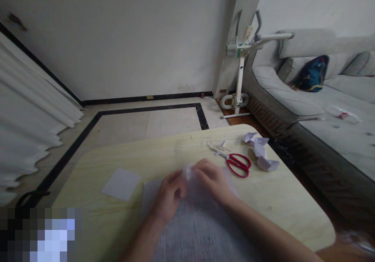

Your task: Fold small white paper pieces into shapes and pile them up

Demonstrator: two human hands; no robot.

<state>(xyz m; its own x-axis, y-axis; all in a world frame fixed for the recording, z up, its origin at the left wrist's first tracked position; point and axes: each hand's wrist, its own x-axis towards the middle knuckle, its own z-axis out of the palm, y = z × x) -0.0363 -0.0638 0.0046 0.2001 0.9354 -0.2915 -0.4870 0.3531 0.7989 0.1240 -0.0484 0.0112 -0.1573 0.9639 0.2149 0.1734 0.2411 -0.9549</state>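
Note:
My left hand point(172, 191) and my right hand point(212, 180) meet over the middle of the table, fingers closed on a small piece of white paper point(188, 172) pinched between them. Motion blurs the paper, so its folds cannot be made out. Beneath both hands lies a large sheet covered in lines of writing point(199, 230). Just beyond my right hand are scissors with red handles point(238, 165), lying flat with several thin paper scraps point(221, 144) around the blades. A square of white paper point(121, 183) lies flat to the left of my left hand.
Several folded white paper pieces point(259, 148) sit near the right edge of the pale wooden table point(293, 211). Past that edge stands a grey sofa point(293, 97). A white exercise stand point(240, 74) is by the wall, and a white curtain point(26, 109) hangs at left.

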